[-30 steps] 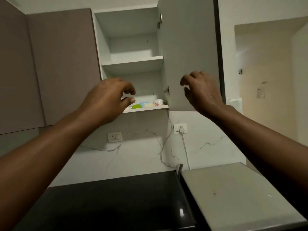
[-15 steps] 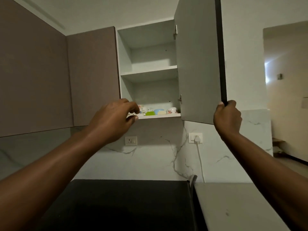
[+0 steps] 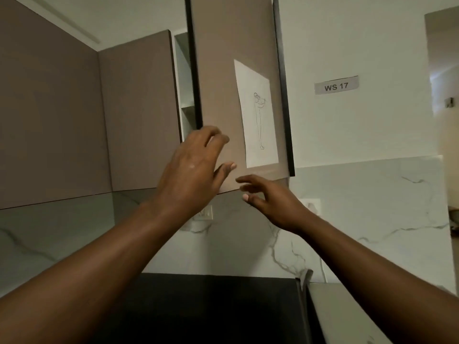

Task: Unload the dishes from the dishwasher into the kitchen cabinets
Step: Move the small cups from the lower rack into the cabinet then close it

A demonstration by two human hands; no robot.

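Two bare forearms rise from the lower corners of the frame toward the middle. Between them, along the bottom, lies a dark glossy countertop [image 3: 211, 306], and at lower right a pale grey flat slab [image 3: 347, 316] butts against it.

The left hand [image 3: 191, 172] sits at centre frame, fingers loosely spread and slightly curled, gripping nothing; its fingertips overlap the lower left corner of the taupe cabinet door [image 3: 223, 70], though contact cannot be told. The right hand [image 3: 275, 202] hangs just below the door's bottom edge, right of the left hand, fingers relaxed and parted, holding nothing.

The door fills the upper centre, nearly closed, with dark strips down both its side edges. A white paper sheet with a line drawing of a standing figure [image 3: 257, 115] is stuck to its face. Left of the door a narrow sliver of the white cabinet interior [image 3: 185, 95] shows; no dishes can be seen in that gap.

More taupe cabinet fronts [image 3: 74, 120] fill the upper left. Behind the hands, a white marble-veined backsplash [image 3: 372, 207] carries a wall socket [image 3: 206, 214]. On the white wall at upper right is a grey label reading "WS 17" [image 3: 336, 85].
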